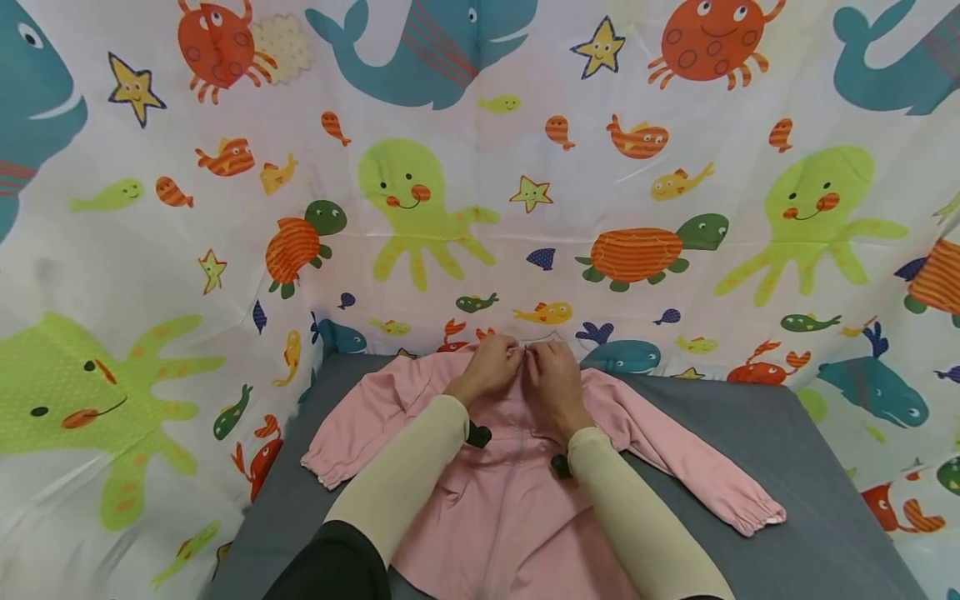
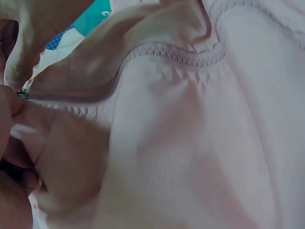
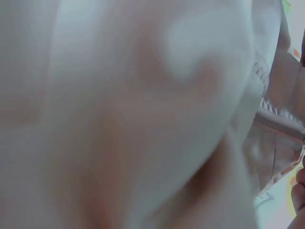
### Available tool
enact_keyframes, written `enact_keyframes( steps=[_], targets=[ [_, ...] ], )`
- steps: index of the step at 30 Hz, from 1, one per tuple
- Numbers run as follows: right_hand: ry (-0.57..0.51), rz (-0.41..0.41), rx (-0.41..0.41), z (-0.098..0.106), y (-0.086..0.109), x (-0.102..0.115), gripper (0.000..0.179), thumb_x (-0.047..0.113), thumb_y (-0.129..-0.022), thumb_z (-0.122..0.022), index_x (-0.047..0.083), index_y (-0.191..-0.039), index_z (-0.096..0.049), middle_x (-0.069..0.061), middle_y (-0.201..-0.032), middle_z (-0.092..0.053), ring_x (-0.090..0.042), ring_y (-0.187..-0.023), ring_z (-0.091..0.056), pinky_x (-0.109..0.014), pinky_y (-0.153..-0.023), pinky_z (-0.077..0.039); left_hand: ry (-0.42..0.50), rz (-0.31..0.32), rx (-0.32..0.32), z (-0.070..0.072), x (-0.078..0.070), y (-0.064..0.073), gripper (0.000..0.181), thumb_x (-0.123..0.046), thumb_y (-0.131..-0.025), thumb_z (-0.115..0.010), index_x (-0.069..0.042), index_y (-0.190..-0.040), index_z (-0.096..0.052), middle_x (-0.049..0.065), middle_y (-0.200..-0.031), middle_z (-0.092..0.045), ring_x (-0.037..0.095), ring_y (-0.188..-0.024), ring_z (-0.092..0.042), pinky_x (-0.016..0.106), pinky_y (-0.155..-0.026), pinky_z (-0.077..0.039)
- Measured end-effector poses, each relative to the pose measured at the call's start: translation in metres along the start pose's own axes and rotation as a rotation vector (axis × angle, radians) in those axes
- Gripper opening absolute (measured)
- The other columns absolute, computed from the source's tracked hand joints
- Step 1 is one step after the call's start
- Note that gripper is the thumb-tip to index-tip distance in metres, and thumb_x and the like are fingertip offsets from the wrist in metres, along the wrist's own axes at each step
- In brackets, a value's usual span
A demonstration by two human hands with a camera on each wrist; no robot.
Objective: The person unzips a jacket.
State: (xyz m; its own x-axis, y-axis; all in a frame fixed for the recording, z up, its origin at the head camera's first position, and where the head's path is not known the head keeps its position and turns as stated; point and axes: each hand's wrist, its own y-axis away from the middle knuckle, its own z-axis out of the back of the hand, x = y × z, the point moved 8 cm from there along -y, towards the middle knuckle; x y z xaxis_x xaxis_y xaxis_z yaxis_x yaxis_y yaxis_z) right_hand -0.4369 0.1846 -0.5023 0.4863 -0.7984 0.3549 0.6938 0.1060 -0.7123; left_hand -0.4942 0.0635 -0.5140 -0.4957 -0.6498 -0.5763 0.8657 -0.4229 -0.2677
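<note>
A pink zip-up jacket (image 1: 450,500) lies spread front up, its sleeves out to both sides. At the collar my left hand (image 1: 491,365) grips the fabric beside the zipper. Close on the other side, my right hand (image 1: 555,379) pinches at the zipper's top end. The left wrist view shows a small metal zipper slider (image 2: 22,94) between fingertips, with the zipper line (image 2: 71,98) running from it along the jacket. In the right wrist view, blurred pink cloth (image 3: 143,119) fills most of the picture, and the zipper (image 3: 281,125) shows at its right side.
The jacket lies on a grey table (image 1: 712,433). A white curtain with printed sea animals (image 1: 480,233) hangs right behind the far edge and along the left side. The right sleeve of the jacket (image 1: 697,467) reaches toward the table's right part.
</note>
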Motion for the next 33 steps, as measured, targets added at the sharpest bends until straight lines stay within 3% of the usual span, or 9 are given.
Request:
enact_keyframes(
  steps=[4,8,11,14,16,18,23,27,33],
  targets=[
    [-0.004,-0.05,0.043,0.003,0.006,0.003,0.015,0.013,-0.107,-0.068,0.002,-0.112,-0.077,-0.017,-0.105,-0.075,-0.038,-0.103,-0.068,-0.054,-0.094,-0.058,0.058,-0.006,-0.076,0.007,-0.004,0.002,0.021,-0.013,-0.106,-0.062,-0.003,-0.102,-0.08,0.012,-0.102,-0.079,0.029,-0.101,-0.072,0.045,-0.098,-0.058],
    [-0.001,-0.061,0.09,0.006,0.014,0.012,0.015,0.012,-0.108,-0.065,0.003,-0.113,-0.076,-0.016,-0.107,-0.075,-0.037,-0.104,-0.068,-0.054,-0.095,-0.058,0.106,0.017,-0.15,0.014,-0.004,0.003,0.023,-0.014,-0.104,-0.062,-0.002,-0.099,-0.081,0.016,-0.105,-0.079,0.035,-0.107,-0.072,0.05,-0.104,-0.056],
    [0.007,-0.043,0.097,0.013,0.021,0.023,0.013,0.011,-0.107,-0.067,0.003,-0.11,-0.077,-0.016,-0.104,-0.076,-0.038,-0.098,-0.069,-0.054,-0.091,-0.059,0.131,0.036,-0.22,0.016,-0.001,0.0,0.022,-0.015,-0.104,-0.062,-0.005,-0.096,-0.08,0.014,-0.1,-0.076,0.033,-0.103,-0.07,0.053,-0.1,-0.055],
    [0.006,-0.026,0.128,0.019,0.028,0.032,0.011,0.01,-0.104,-0.072,0.002,-0.109,-0.078,-0.015,-0.1,-0.077,-0.036,-0.091,-0.07,-0.052,-0.086,-0.06,0.141,0.067,-0.314,0.027,-0.004,-0.001,0.024,-0.014,-0.103,-0.062,-0.007,-0.084,-0.074,0.009,-0.085,-0.066,0.029,-0.091,-0.065,0.046,-0.087,-0.052],
    [0.001,-0.011,0.148,0.024,0.035,0.039,0.01,0.01,-0.102,-0.076,0.003,-0.109,-0.079,-0.014,-0.098,-0.077,-0.035,-0.089,-0.07,-0.051,-0.085,-0.061,0.133,0.092,-0.371,0.039,-0.012,0.001,0.027,-0.013,-0.104,-0.062,-0.008,-0.079,-0.071,0.008,-0.081,-0.061,0.03,-0.087,-0.062,0.041,-0.082,-0.049],
    [0.0,0.002,0.158,0.031,0.042,0.047,0.009,0.01,-0.1,-0.078,0.004,-0.107,-0.079,-0.013,-0.097,-0.077,-0.033,-0.089,-0.07,-0.05,-0.085,-0.061,0.128,0.072,-0.431,0.047,-0.018,0.001,0.031,-0.011,-0.103,-0.061,-0.01,-0.072,-0.064,0.007,-0.075,-0.056,0.028,-0.082,-0.06,0.04,-0.078,-0.046],
    [-0.003,0.048,0.124,0.056,0.062,0.068,0.007,0.006,-0.096,-0.082,0.005,-0.103,-0.08,-0.009,-0.093,-0.075,-0.029,-0.088,-0.069,-0.047,-0.082,-0.062,0.127,0.055,-0.445,0.049,-0.031,0.0,0.025,-0.012,-0.103,-0.063,-0.007,-0.08,-0.072,0.011,-0.085,-0.068,0.034,-0.093,-0.067,0.048,-0.089,-0.052],
    [0.011,0.099,0.124,0.072,0.073,0.086,0.012,0.0,-0.091,-0.085,0.005,-0.101,-0.079,-0.007,-0.091,-0.074,-0.028,-0.087,-0.07,-0.044,-0.078,-0.061,0.141,0.098,-0.447,0.049,-0.031,-0.001,0.022,-0.015,-0.103,-0.064,-0.004,-0.09,-0.078,0.014,-0.097,-0.073,0.037,-0.101,-0.066,0.051,-0.097,-0.052],
    [0.067,0.126,0.217,0.085,0.096,0.108,0.023,-0.004,-0.082,-0.09,0.009,-0.099,-0.08,-0.004,-0.091,-0.074,-0.024,-0.087,-0.071,-0.04,-0.076,-0.062,0.142,0.121,-0.515,0.057,-0.03,-0.006,0.023,-0.015,-0.1,-0.065,0.0,-0.093,-0.081,0.019,-0.096,-0.077,0.04,-0.098,-0.072,0.051,-0.093,-0.057]
  ],
)
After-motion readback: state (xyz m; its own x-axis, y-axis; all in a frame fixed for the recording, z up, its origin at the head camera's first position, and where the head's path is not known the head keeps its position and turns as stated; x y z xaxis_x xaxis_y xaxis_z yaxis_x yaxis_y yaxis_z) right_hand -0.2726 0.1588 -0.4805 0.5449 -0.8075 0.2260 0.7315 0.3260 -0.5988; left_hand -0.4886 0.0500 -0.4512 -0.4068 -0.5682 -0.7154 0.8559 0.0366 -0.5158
